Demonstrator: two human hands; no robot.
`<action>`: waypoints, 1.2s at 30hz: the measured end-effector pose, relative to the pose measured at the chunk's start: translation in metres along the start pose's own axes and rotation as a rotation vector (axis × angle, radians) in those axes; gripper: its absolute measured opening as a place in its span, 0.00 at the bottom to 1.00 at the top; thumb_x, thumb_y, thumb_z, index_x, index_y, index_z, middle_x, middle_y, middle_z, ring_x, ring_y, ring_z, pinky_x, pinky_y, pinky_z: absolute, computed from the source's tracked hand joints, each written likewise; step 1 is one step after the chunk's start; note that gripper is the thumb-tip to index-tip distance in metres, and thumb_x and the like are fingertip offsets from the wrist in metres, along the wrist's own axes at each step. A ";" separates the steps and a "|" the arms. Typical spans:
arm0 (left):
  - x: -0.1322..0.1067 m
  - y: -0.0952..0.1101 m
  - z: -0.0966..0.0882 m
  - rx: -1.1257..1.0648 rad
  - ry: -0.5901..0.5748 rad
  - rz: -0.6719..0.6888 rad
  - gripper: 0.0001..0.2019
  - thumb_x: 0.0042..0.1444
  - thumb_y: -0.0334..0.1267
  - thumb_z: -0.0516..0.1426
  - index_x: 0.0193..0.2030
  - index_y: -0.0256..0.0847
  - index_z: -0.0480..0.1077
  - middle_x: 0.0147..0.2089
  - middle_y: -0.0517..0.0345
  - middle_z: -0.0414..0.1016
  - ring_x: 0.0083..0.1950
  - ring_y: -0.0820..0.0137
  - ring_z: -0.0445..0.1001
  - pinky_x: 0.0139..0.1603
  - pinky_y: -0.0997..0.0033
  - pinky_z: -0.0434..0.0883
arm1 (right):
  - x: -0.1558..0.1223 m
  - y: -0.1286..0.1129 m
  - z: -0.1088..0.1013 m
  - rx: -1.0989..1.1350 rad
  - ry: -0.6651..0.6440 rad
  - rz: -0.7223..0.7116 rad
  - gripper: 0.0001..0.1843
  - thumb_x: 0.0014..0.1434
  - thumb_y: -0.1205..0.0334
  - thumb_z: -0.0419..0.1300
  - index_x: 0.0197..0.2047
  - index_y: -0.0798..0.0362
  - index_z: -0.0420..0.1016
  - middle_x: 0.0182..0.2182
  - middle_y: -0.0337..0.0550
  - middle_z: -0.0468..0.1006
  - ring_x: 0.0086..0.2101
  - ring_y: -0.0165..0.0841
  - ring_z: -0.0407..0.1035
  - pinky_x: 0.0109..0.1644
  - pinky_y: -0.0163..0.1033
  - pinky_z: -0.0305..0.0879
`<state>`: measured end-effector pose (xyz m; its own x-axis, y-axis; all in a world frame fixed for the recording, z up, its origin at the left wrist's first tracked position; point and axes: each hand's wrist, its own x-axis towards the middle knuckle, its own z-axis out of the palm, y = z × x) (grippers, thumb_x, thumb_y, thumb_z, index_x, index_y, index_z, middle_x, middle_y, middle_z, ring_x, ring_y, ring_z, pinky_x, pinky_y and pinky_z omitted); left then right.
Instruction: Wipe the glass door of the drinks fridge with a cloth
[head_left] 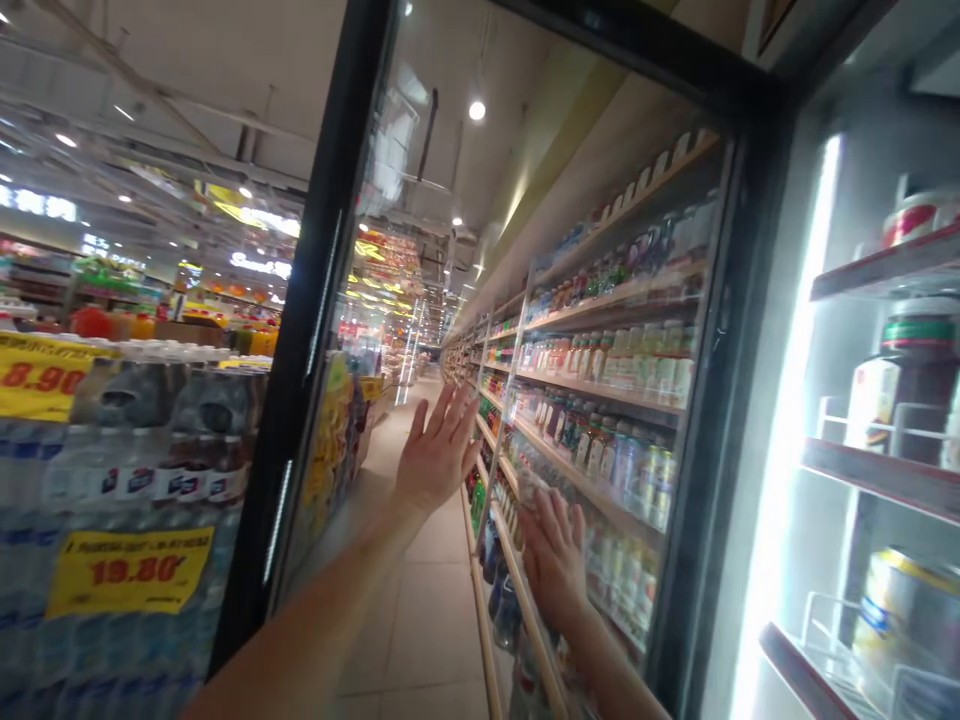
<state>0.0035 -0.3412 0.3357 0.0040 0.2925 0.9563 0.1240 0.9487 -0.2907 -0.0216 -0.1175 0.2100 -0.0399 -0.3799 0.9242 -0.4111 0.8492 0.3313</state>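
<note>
A tall black-framed glass door [739, 400] stands open across the view, and shelves of drinks show in its pane. My left hand [435, 455] is raised in front of the glass, palm forward, fingers stretched and apart, with nothing in it. Lower and to the right, my right hand [556, 560] lies against or very close to the glass with its fingers extended. A pale, blurred patch [532, 490] shows at its fingertips; I cannot tell whether it is a cloth or a reflection. Whether either palm touches the pane is unclear.
On the right is a lit cooler with wire-fronted shelves [881, 480], holding a dark bottle [919, 380] and a can [900, 610]. Stacked packs of bottles [150, 470] with a yellow price sign [131, 570] stand left of the door. Tiled floor [427, 620] shows through the glass.
</note>
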 end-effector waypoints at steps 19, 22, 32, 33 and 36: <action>-0.001 0.001 -0.002 -0.003 0.029 0.034 0.26 0.60 0.40 0.50 0.65 0.35 0.54 0.66 0.46 0.57 0.71 0.63 0.40 0.69 0.56 0.41 | -0.032 0.035 -0.013 -0.087 0.011 0.270 0.20 0.60 0.64 0.49 0.54 0.50 0.69 0.59 0.51 0.64 0.62 0.43 0.52 0.62 0.58 0.47; -0.001 0.004 -0.002 0.013 0.037 0.035 0.26 0.61 0.40 0.50 0.64 0.35 0.54 0.65 0.45 0.58 0.71 0.62 0.39 0.69 0.55 0.41 | -0.041 0.072 -0.016 -0.186 0.140 0.649 0.25 0.61 0.61 0.45 0.60 0.57 0.62 0.63 0.62 0.56 0.61 0.49 0.53 0.56 0.61 0.54; -0.014 0.006 -0.005 0.009 -0.030 -0.004 0.25 0.61 0.39 0.49 0.65 0.37 0.54 0.66 0.47 0.55 0.71 0.61 0.43 0.68 0.55 0.43 | -0.038 -0.003 -0.004 0.001 -0.076 0.057 0.27 0.58 0.73 0.48 0.59 0.43 0.64 0.58 0.43 0.67 0.64 0.39 0.48 0.66 0.56 0.42; -0.024 0.008 -0.007 0.002 -0.050 -0.008 0.26 0.61 0.38 0.49 0.65 0.38 0.53 0.66 0.48 0.56 0.71 0.61 0.43 0.69 0.55 0.43 | -0.039 0.013 -0.007 -0.027 -0.051 0.154 0.27 0.59 0.71 0.48 0.60 0.44 0.63 0.60 0.45 0.65 0.64 0.40 0.48 0.65 0.57 0.42; -0.055 0.016 -0.012 -0.035 -0.084 -0.011 0.28 0.60 0.39 0.50 0.67 0.41 0.49 0.65 0.50 0.58 0.71 0.64 0.42 0.69 0.56 0.42 | -0.034 0.051 -0.013 -0.097 0.070 0.510 0.27 0.62 0.64 0.45 0.65 0.51 0.55 0.65 0.55 0.54 0.64 0.46 0.48 0.62 0.62 0.47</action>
<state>0.0171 -0.3439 0.2788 -0.0809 0.2927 0.9528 0.1582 0.9476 -0.2776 -0.0295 -0.0560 0.1979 -0.1503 0.1139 0.9821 -0.2688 0.9512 -0.1515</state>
